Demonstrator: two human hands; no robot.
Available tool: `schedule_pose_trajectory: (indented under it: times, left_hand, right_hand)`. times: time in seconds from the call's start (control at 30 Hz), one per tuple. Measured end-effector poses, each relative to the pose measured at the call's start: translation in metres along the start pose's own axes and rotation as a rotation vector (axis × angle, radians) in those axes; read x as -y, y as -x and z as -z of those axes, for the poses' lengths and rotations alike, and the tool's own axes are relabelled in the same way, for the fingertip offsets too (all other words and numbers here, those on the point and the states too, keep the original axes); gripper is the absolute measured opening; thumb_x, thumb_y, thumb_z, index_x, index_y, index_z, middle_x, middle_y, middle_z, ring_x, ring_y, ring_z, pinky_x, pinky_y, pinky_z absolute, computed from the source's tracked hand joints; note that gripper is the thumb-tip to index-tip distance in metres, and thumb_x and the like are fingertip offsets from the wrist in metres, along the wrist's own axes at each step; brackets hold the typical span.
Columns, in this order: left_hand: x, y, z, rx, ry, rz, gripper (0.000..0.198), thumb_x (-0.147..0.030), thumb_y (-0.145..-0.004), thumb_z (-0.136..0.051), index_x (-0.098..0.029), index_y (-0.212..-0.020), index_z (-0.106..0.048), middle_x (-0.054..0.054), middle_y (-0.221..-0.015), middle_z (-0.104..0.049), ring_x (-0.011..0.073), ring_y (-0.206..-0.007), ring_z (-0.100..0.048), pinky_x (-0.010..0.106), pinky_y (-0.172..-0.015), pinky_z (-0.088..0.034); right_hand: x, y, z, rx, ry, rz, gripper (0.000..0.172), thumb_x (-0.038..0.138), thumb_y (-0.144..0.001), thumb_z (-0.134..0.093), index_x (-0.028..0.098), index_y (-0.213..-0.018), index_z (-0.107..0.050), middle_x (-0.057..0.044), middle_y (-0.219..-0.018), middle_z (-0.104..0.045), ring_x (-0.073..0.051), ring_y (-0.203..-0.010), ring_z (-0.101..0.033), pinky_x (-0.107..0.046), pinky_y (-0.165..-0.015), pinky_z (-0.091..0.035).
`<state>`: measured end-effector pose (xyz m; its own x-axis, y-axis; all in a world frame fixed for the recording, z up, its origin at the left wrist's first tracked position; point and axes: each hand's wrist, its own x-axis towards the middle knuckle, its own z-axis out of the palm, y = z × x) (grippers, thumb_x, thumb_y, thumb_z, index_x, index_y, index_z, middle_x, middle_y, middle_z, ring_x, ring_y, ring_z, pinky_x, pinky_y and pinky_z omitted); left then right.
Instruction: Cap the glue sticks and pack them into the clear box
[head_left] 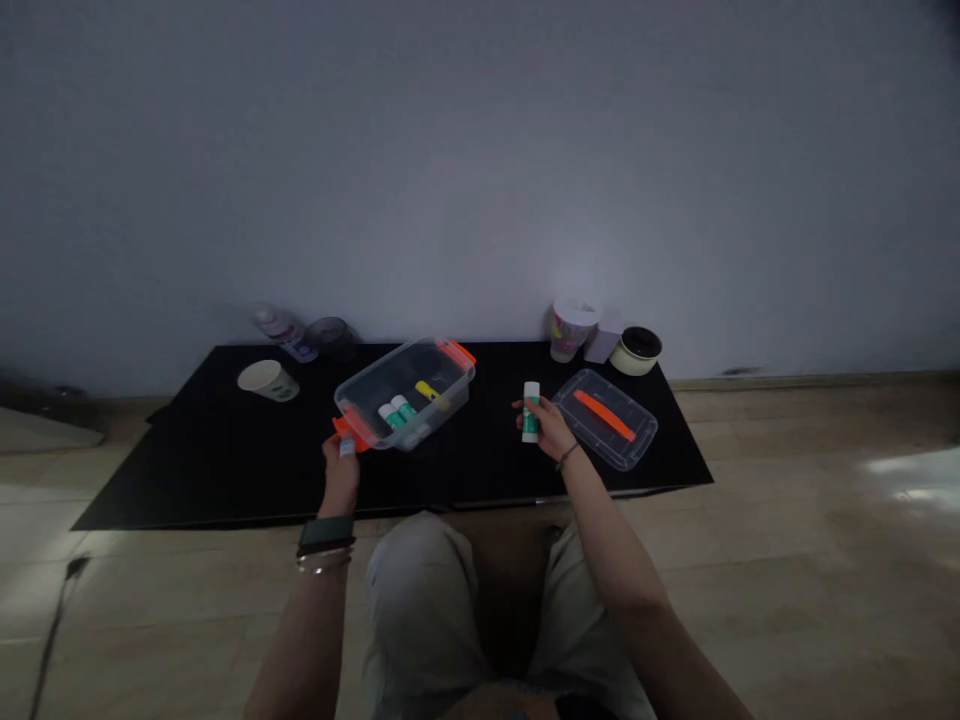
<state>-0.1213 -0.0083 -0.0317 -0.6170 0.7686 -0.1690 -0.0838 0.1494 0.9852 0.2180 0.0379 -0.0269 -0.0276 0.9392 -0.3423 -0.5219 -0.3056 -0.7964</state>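
Observation:
My left hand [342,468] grips the orange latch at the near left end of a clear plastic box [360,385]. Inside the box lie two green-and-white glue sticks [397,412] and a yellow item [427,390] whose kind I cannot make out. Over the table, to the right of the box, my right hand [551,425] is closed around another glue stick [531,412], held upright. Just right of that hand, the clear lid [641,425] with its orange handle [604,415] lies flat on the table.
The black table [225,460] stands against a grey wall. Toward its back left are a paper cup [268,380], a bottle [285,332] and a dark cup [332,338]. A printed cup [571,328], a pale box [604,338] and a cream round container [636,352] line the back right.

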Motion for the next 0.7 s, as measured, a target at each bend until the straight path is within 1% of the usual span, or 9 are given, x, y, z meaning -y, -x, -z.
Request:
schedule_pose_trajectory:
  times: [0.07,0.1,0.13,0.17,0.23,0.3,0.43,0.57,0.7]
  left_hand:
    - [-0.01,0.024,-0.007,-0.179,-0.107,-0.225,0.037,-0.034,-0.087,-0.061,-0.019,-0.12,-0.053,0.014,-0.15,-0.043,0.0273,-0.146,-0.031,0.045,-0.125,-0.016]
    - [-0.014,0.04,-0.014,-0.196,-0.127,-0.352,0.04,-0.033,-0.087,-0.063,-0.019,-0.122,-0.052,0.013,-0.156,-0.036,0.0267,-0.15,-0.026,0.043,-0.126,-0.013]
    - [-0.017,0.057,-0.024,-0.139,-0.106,-0.425,0.04,-0.034,-0.086,-0.065,-0.019,-0.122,-0.054,0.012,-0.156,-0.038,0.0275,-0.15,-0.025,0.043,-0.126,-0.012]
    - [-0.019,0.075,-0.036,-0.008,-0.067,-0.428,0.037,-0.034,-0.084,-0.068,-0.02,-0.116,-0.058,0.012,-0.15,-0.045,0.0288,-0.148,-0.031,0.044,-0.125,-0.015]
    - [-0.017,0.103,-0.065,0.387,-0.035,-0.34,0.038,-0.032,-0.08,-0.075,-0.021,-0.113,-0.063,0.014,-0.14,-0.056,0.0311,-0.142,-0.04,0.044,-0.124,-0.021]
    - [-0.01,0.118,-0.096,0.634,-0.039,-0.246,0.046,-0.03,-0.078,-0.077,-0.02,-0.12,-0.064,0.014,-0.139,-0.058,0.0301,-0.136,-0.048,0.041,-0.121,-0.027]
    - [0.006,0.112,-0.136,0.867,-0.036,-0.075,0.041,-0.038,-0.082,-0.072,-0.018,-0.117,-0.064,0.011,-0.112,-0.069,0.0247,-0.096,-0.068,0.036,-0.091,-0.052]
    - [0.023,0.098,-0.148,0.965,-0.139,-0.057,0.033,-0.05,-0.089,-0.063,-0.018,-0.099,-0.065,0.003,-0.08,-0.067,0.017,-0.066,-0.062,0.029,-0.067,-0.048]
    - [0.051,0.093,-0.152,0.998,-0.234,-0.119,0.04,-0.057,-0.096,-0.048,-0.02,-0.089,-0.062,-0.001,-0.061,-0.057,0.0148,-0.059,-0.053,0.026,-0.058,-0.041]
  right_hand:
    - [-0.002,0.002,-0.001,0.012,0.008,0.015,0.035,0.04,-0.069,-0.084,0.02,-0.087,-0.061,-0.002,-0.087,-0.074,-0.011,-0.063,-0.063,-0.025,-0.06,-0.054]
    - [-0.002,0.003,-0.003,0.023,0.017,0.026,0.036,0.042,-0.069,-0.083,0.02,-0.088,-0.062,-0.002,-0.087,-0.074,-0.012,-0.066,-0.064,-0.026,-0.063,-0.054]
    - [-0.003,0.004,-0.005,0.038,0.033,0.042,0.037,0.045,-0.069,-0.083,0.021,-0.09,-0.064,-0.002,-0.087,-0.073,-0.013,-0.07,-0.064,-0.026,-0.066,-0.054]
    - [-0.004,0.005,-0.008,0.057,0.057,0.064,0.039,0.047,-0.068,-0.083,0.021,-0.092,-0.065,-0.001,-0.086,-0.072,-0.014,-0.074,-0.065,-0.026,-0.068,-0.054]
    - [-0.005,0.007,-0.015,0.112,0.122,0.117,0.041,0.05,-0.067,-0.083,0.022,-0.094,-0.068,-0.001,-0.086,-0.071,-0.015,-0.081,-0.065,-0.025,-0.072,-0.052]
    - [-0.007,0.008,-0.021,0.178,0.181,0.153,0.042,0.051,-0.068,-0.082,0.022,-0.095,-0.07,0.0,-0.087,-0.07,-0.016,-0.084,-0.063,-0.025,-0.072,-0.05]
    - [-0.008,0.008,-0.022,0.201,0.299,0.223,0.041,0.056,-0.07,-0.078,0.022,-0.089,-0.066,0.002,-0.078,-0.063,-0.013,-0.069,-0.055,-0.023,-0.06,-0.044]
    - [-0.007,0.003,-0.009,0.117,0.515,0.281,0.043,0.063,-0.078,-0.069,0.022,-0.075,-0.057,0.006,-0.06,-0.048,-0.01,-0.054,-0.04,-0.023,-0.05,-0.032]
    - [-0.01,-0.003,0.0,-0.059,0.772,0.379,0.046,0.062,-0.08,-0.069,0.021,-0.066,-0.054,0.005,-0.06,-0.047,-0.01,-0.058,-0.041,-0.024,-0.055,-0.033]
